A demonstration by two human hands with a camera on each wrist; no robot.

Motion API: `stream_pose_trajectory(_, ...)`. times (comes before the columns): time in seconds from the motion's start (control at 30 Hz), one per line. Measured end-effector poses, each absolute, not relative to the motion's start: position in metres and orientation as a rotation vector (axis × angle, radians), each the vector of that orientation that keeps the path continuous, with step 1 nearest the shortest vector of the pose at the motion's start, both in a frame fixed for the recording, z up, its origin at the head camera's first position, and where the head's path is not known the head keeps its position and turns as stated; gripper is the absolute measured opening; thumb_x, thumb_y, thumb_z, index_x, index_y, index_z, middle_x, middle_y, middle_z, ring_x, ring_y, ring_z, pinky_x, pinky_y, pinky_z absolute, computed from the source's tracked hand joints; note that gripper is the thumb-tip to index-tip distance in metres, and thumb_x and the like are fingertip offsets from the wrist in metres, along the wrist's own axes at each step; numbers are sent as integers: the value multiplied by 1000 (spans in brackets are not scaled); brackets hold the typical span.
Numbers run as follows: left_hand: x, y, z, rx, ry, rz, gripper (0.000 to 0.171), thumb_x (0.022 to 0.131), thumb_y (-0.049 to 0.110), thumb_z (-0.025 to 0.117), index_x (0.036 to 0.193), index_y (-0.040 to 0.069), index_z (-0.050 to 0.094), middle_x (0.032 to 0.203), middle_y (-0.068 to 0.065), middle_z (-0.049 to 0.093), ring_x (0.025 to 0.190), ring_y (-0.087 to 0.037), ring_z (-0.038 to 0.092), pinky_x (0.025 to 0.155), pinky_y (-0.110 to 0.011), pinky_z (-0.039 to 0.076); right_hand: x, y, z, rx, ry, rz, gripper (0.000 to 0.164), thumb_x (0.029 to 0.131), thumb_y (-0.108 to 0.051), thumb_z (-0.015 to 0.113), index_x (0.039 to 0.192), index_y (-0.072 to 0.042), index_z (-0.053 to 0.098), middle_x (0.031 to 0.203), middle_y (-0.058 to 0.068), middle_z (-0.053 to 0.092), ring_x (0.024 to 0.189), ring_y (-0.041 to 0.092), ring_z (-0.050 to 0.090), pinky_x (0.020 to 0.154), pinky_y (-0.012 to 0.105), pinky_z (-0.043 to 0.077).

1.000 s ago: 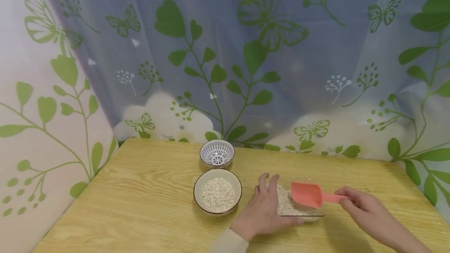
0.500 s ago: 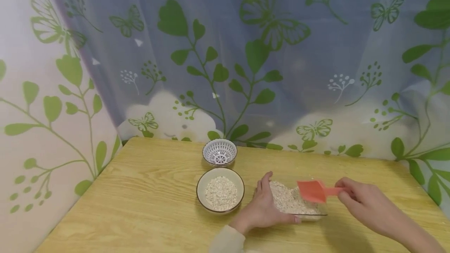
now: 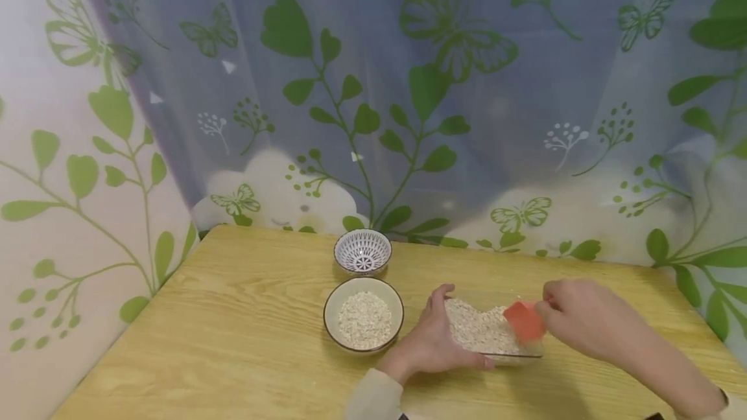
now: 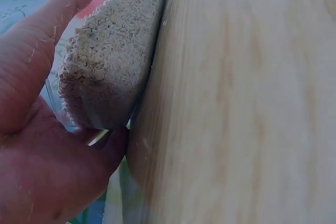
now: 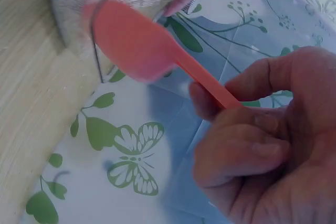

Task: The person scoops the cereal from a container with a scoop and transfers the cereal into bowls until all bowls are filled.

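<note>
A clear glass container of oat flakes stands on the right part of the table. My left hand grips its left end, thumb along the front side and fingers toward the back. Through the glass the oats show banked up in the left wrist view. My right hand holds a red scoop by its handle, fingers curled round it in the right wrist view. The scoop's blade is tilted down at the container's right end, overlapping the oats and rim.
Left of the container, a cream bowl with a dark rim holds oats. Behind it sits a smaller blue-and-white patterned bowl. The wooden table ends at a leaf-and-butterfly curtain.
The scoop has shifted right across the container and turned from level to blade-down. My right hand has risen and rotated with it. The left hand stays at the container's left end.
</note>
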State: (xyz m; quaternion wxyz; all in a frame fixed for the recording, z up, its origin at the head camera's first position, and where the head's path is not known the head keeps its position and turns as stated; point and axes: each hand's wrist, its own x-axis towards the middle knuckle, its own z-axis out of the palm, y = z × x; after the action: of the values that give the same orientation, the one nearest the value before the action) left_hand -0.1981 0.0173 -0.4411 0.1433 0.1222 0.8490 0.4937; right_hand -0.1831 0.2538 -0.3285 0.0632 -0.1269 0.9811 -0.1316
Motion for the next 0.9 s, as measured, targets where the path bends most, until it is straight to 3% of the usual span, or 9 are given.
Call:
stream_pose_trajectory(0.13,-200,17,-441,373,2440,1424,126,62,46,97,159,32,18,161,-8,36,145,-34,44,113,-54,45,-193,257,-324,-273,2848,-537,35,100,-19,46,66,-17,45,62,-4,49,53,11,30,52,28,31)
stream_pose_trajectory(0.4,-206,14,-442,417,2416,1428,124,63,43,97,158,36,18,162,-7,35,145,-32,43,116,-50,43,-191,279,-344,83,2468,-1046,26,93,-14,43,89,-3,66,57,-6,29,49,8,13,44,22,23)
stream_pose_trajectory(0.47,-206,14,-443,426,2414,1433,123,64,44,97,158,37,18,163,-8,34,146,-33,42,117,-50,42,-191,284,-353,110,2369,-1152,24,94,-13,43,91,-3,64,55,-7,24,51,9,11,45,23,20)
stream_pose_trajectory(0.53,-206,13,-443,429,2421,1424,123,63,46,97,157,39,17,163,-8,35,145,-33,44,116,-49,43,-189,288,-363,131,2264,-1246,20,95,-14,43,81,-8,57,56,-7,18,52,10,9,47,23,18)
stream_pose_trajectory(0.7,-205,14,-445,431,2427,1417,124,62,48,97,156,42,17,163,-8,36,143,-33,46,115,-49,45,-186,291,-386,86,2050,-1408,30,101,-16,38,72,-19,34,59,-7,14,52,9,8,48,24,14)
stream_pose_trajectory(0.9,-207,13,-445,441,2435,1414,124,63,47,97,158,40,17,163,-10,35,144,-34,45,115,-50,44,-186,289,-391,3,2013,-1464,21,105,-17,39,89,-11,49,60,-7,15,51,8,10,48,24,14)
